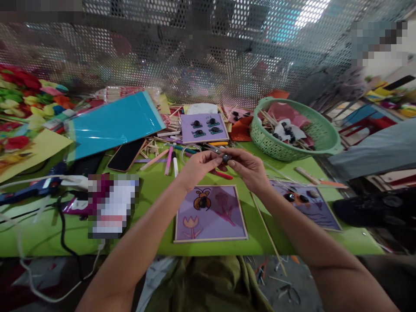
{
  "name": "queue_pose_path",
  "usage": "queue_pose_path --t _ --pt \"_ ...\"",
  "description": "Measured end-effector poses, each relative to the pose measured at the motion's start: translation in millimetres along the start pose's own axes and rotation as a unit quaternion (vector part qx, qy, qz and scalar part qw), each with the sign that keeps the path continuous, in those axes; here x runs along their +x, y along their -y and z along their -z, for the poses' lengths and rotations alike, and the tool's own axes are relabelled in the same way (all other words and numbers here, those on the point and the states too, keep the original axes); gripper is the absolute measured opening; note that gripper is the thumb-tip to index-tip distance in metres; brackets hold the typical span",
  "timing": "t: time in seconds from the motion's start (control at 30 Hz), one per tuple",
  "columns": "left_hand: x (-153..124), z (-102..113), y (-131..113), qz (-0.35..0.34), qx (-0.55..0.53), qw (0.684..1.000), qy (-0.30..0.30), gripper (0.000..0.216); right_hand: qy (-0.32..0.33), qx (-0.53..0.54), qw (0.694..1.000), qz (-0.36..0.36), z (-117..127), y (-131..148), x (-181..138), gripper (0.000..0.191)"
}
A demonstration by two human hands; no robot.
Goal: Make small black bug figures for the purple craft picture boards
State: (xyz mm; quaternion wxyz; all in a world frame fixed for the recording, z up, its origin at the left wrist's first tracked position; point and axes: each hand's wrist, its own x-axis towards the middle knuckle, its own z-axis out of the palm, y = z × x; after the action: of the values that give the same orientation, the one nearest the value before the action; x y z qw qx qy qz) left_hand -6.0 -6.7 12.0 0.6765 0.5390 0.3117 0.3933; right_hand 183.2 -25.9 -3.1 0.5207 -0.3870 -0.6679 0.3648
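Now both hands meet above the green table (pixel 152 186). The left hand (pixel 198 167) and the right hand (pixel 247 168) pinch a small dark piece (pixel 225 157) between thumbs and fingertips, up in the air over the purple bee picture (pixel 211 214). The fingers cover most of that piece, so its shape is hard to tell. A second purple picture (pixel 305 206) lies partly behind the right forearm. Sticks and dark bits in the green basket (pixel 292 147) blur together. At far left, the blue glue gun (pixel 35 188) is tangled among cords.
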Motion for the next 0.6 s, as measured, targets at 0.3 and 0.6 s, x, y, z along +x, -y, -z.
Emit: queue_pose_path --t 0.3,0.6 --pt "0.1 -2.2 1.7 -0.005 0.011 1.000 0.012 0.034 0.013 -0.018 1.000 -0.002 2.0 -1.8 1.9 0.036" --pt "-0.9 -5.5 1.6 -0.013 0.022 1.000 0.012 0.034 0.022 -0.044 0.999 0.003 4.5 -0.4 3.6 0.037"
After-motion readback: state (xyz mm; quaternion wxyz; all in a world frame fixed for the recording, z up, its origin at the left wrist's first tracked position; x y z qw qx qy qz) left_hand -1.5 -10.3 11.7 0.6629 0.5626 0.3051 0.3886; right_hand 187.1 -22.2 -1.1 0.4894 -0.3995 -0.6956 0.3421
